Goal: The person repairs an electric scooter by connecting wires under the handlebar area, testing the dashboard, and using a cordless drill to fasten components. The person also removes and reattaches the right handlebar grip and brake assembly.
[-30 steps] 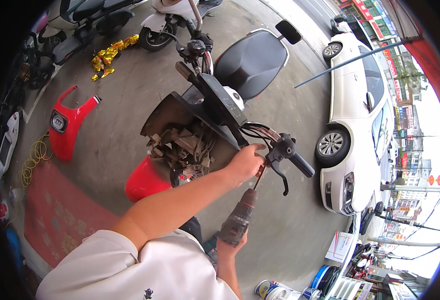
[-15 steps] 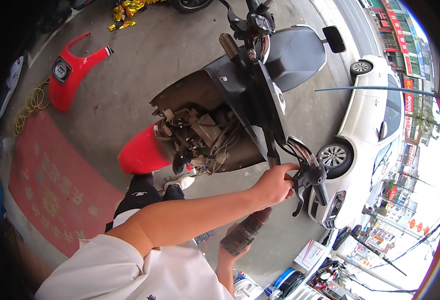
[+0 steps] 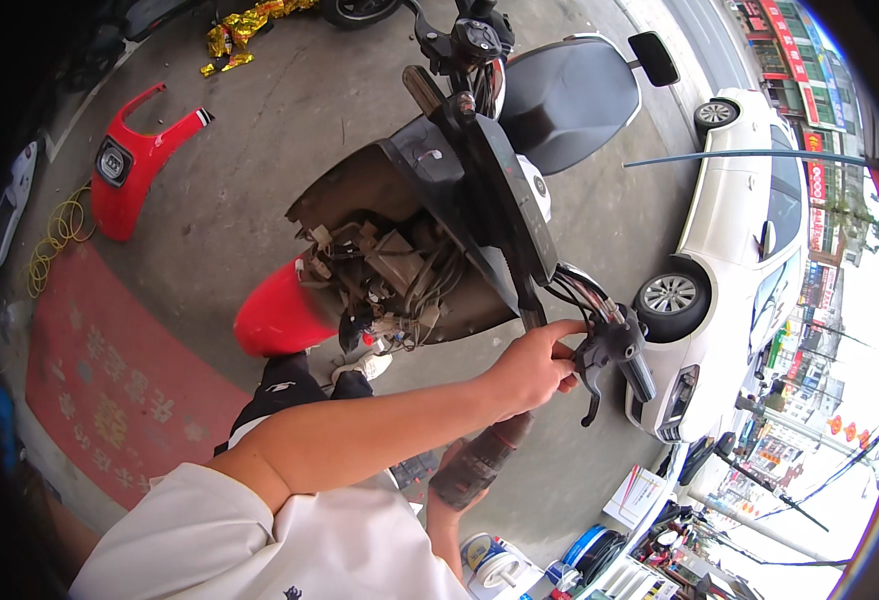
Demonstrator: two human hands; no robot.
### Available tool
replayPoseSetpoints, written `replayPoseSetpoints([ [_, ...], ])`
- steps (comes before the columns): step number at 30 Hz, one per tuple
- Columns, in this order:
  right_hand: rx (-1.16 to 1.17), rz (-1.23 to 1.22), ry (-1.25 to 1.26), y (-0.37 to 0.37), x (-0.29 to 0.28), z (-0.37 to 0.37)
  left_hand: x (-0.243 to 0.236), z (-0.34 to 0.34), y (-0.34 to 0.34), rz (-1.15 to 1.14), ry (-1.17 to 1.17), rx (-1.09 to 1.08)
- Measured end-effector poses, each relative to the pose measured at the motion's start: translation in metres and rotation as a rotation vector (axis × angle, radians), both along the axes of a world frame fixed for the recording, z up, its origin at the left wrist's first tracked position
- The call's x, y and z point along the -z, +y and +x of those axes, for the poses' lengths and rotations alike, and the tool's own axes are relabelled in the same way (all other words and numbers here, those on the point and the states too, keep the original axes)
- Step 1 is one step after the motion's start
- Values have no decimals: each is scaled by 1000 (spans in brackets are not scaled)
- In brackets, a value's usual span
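A partly stripped scooter stands before me, its front opened and a bundle of wires [image 3: 395, 270] exposed above the red front fender [image 3: 285, 310]. My left hand [image 3: 540, 368] reaches across to the near handlebar end, fingers curled closed against the brake lever bracket [image 3: 615, 345]. What lies between those fingers is hidden. Below it, my right hand [image 3: 442, 505] is wrapped round a dark, worn power drill [image 3: 480, 465], whose front points up toward the left hand. The drill's tip is hidden behind the left hand. A black brake lever [image 3: 592, 395] hangs beside the fingers.
A red scooter panel with a lamp [image 3: 135, 165] lies on the concrete at left, near a coiled yellow hose [image 3: 58, 240] and a red mat [image 3: 110, 390]. A white car [image 3: 730, 240] is parked at right. Buckets [image 3: 495, 560] and a box [image 3: 635, 497] stand at lower right.
The view has shifted slightly, so the scooter sits a little further left. Both hands keep their places at the handlebar, the drill still in the right hand.
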State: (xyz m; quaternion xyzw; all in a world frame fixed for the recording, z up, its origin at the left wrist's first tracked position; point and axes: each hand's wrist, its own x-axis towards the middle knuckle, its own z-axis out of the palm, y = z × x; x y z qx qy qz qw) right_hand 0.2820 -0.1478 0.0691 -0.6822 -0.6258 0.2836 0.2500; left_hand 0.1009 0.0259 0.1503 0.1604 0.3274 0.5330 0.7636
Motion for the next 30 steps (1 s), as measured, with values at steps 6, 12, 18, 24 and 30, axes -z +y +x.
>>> replayPoseSetpoints([
  [6, 513, -167, 1182, -1, 2, 12, 3, 2, 0, 0, -33, -21],
  [12, 154, -108, 399, -6, -5, 10, 5, 5, 6, 1, -78, -28],
  [18, 21, -109, 121, 8, -25, -29, 9, 13, 10, -1, -131, -16],
  [24, -69, -30, 91, 16, -33, -52, 1, 4, 15, -36, -90, 45],
  [30, -96, 8, 24, 24, -37, -51, 5, 8, 16, -70, -104, -8],
])
